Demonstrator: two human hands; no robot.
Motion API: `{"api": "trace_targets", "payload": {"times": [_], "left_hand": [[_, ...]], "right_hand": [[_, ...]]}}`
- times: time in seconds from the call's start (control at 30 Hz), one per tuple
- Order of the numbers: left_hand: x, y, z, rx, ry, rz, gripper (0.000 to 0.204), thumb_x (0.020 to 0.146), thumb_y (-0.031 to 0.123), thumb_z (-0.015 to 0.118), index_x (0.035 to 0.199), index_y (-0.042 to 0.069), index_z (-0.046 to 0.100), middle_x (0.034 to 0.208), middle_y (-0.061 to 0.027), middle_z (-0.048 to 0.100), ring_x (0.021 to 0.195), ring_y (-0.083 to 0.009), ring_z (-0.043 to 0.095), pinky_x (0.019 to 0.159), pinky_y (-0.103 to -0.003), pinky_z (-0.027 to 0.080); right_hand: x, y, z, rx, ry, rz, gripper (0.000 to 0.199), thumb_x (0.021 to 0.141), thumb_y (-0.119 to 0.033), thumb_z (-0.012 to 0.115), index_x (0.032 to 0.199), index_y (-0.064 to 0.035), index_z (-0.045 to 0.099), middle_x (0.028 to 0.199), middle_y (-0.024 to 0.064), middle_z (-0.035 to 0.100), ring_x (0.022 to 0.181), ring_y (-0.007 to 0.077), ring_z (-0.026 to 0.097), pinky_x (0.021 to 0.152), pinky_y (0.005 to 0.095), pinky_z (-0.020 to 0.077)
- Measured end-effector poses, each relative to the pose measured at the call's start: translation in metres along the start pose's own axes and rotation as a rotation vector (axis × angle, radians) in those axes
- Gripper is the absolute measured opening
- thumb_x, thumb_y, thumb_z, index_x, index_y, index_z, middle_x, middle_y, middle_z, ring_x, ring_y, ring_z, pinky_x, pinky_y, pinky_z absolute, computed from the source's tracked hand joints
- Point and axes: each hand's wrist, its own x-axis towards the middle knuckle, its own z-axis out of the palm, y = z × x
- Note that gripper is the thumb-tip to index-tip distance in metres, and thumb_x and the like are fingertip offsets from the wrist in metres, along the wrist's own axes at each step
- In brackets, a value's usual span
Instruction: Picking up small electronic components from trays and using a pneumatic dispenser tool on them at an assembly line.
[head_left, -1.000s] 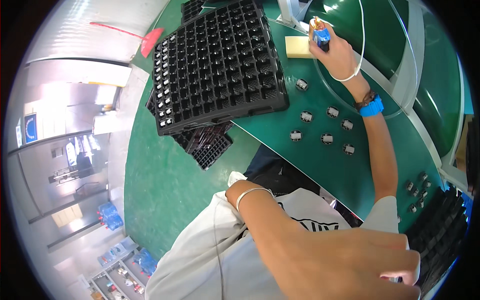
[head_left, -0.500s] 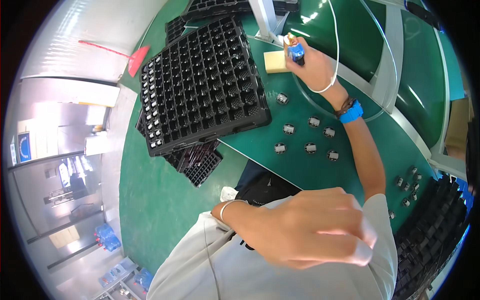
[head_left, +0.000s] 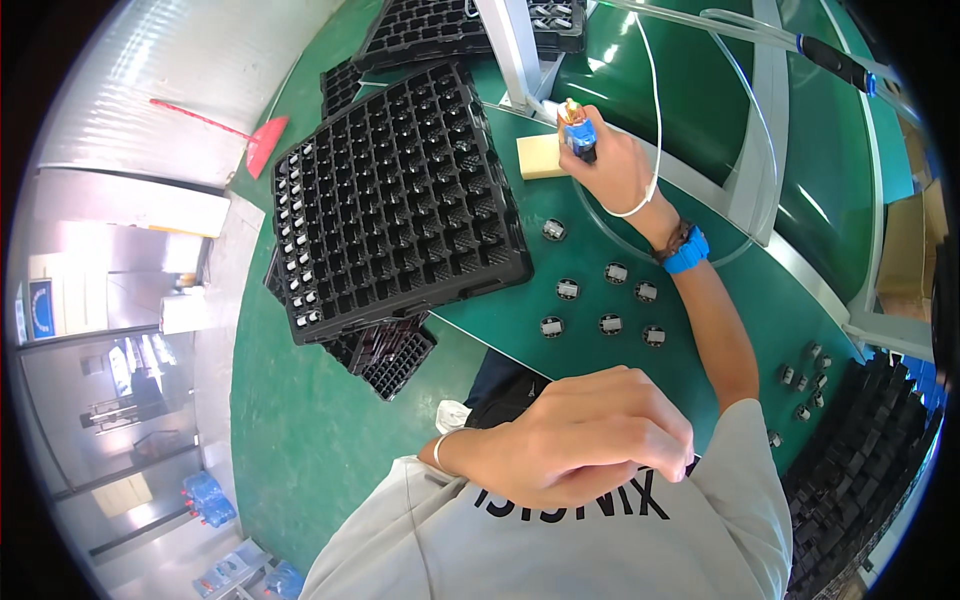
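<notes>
My right hand [head_left: 618,172] is closed round a small blue and black object with a brassy end [head_left: 579,132]; I cannot make out its exact kind. A pale yellow block [head_left: 540,157] lies on the table just left of that hand. Several small round parts with white rectangles on top [head_left: 610,324] are spread on the green tabletop between my arms. My left hand [head_left: 590,440] is held in front of my chest, fingers curled inward; whatever they hold, if anything, is hidden. Left of the parts lies a black compartment tray [head_left: 405,200], its leftmost pockets filled with small white pieces.
More black trays [head_left: 425,35] stand at the back, and smaller ones [head_left: 400,365] lie under the big tray. A white metal post [head_left: 508,50] rises behind the table. Thin tubes run near my right wrist. Stacked black trays [head_left: 860,440] and more small parts [head_left: 803,380] are at the right.
The whole view has shifted, so the table and trays sit lower in the picture. My left hand has moved slightly left and up. The right hand keeps its hold beside the yellow block.
</notes>
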Motion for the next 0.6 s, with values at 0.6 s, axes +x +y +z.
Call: {"api": "trace_targets", "payload": {"times": [0.6], "left_hand": [[-0.0015,-0.0023,-0.0007,-0.024,-0.057,-0.033,0.022,0.066,-0.013,0.056,0.081,0.002,0.061,0.08,-0.0106,0.062,0.071,-0.0205,0.056,0.059,-0.028,0.046]], "right_hand": [[0.0073,0.0042,0.0055,-0.047,0.177,-0.156,0.032,0.075,-0.022,0.063,0.098,-0.0039,0.05,0.067,0.0171,0.056,0.062,0.0374,0.056,0.053,0.0405,0.045]]}}
